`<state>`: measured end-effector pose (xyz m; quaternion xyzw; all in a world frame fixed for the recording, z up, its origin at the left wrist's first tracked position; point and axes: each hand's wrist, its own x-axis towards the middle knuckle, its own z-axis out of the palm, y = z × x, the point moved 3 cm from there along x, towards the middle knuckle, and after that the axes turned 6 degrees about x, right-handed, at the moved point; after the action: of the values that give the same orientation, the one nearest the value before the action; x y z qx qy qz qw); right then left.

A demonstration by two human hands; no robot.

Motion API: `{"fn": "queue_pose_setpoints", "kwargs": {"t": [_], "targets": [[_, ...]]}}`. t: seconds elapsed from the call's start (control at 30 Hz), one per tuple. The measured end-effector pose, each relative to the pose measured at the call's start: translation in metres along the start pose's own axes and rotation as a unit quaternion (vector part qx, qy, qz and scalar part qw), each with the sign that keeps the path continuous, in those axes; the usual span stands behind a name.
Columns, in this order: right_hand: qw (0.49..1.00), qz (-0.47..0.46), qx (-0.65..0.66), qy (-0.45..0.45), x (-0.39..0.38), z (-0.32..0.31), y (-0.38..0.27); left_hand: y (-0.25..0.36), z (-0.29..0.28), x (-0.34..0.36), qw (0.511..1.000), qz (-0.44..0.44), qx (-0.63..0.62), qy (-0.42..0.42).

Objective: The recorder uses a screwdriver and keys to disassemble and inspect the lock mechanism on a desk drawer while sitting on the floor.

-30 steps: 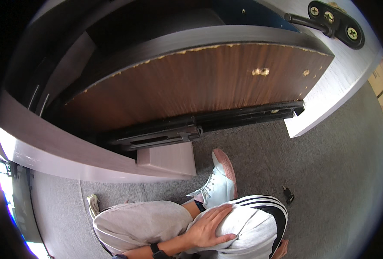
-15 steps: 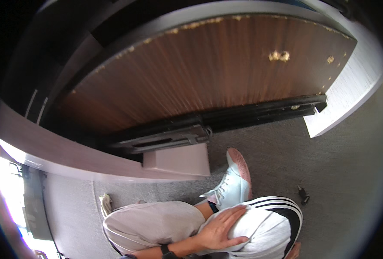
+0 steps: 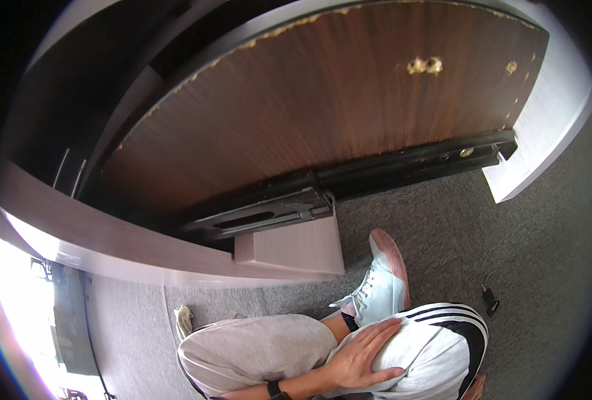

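The big wooden panel lay flat before you with its black rail mounted along the near edge, nothing in hand, so work on it looked paused. Your left hand rested with fingers spread loose on your white striped knee, well short of the rail; your right hand wasn't visible.

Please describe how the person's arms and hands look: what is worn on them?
Only one hand shows, bare, without glove or rings that I can see. Its forearm is bare too, no sleeve. A dark band, maybe a watch, circles the wrist. Which hand it is cannot be told; the other is hidden.
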<state>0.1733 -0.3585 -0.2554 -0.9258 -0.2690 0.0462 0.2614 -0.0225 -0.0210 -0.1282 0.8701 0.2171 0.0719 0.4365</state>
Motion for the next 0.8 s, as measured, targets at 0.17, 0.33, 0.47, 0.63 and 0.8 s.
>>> {"fn": "queue_pose_setpoints", "kwargs": {"t": [0.17, 0.33, 0.47, 0.63, 0.8], "targets": [[0.999, 0.036, 0.002, -0.020, 0.001, 0.000, 0.000, 0.001, -0.001, 0.000, 1.000, 0.003, -0.005, 0.004], [0.987, 0.130, 0.099, -0.003, 0.002, 0.002, 0.000, 0.001, -0.001, 0.000, 1.000, 0.000, 0.000, 0.003], [0.990, 0.120, 0.079, 0.003, -0.002, 0.004, 0.010, 0.000, 0.001, -0.001, 1.000, 0.001, -0.002, 0.006], [0.985, 0.149, 0.087, -0.002, -0.001, 0.001, 0.001, 0.001, 0.000, -0.002, 1.000, 0.001, 0.000, 0.006], [0.996, 0.088, 0.030, 0.000, -0.003, -0.001, -0.001, 0.002, -0.001, -0.001, 1.000, -0.003, -0.002, 0.001]]}}
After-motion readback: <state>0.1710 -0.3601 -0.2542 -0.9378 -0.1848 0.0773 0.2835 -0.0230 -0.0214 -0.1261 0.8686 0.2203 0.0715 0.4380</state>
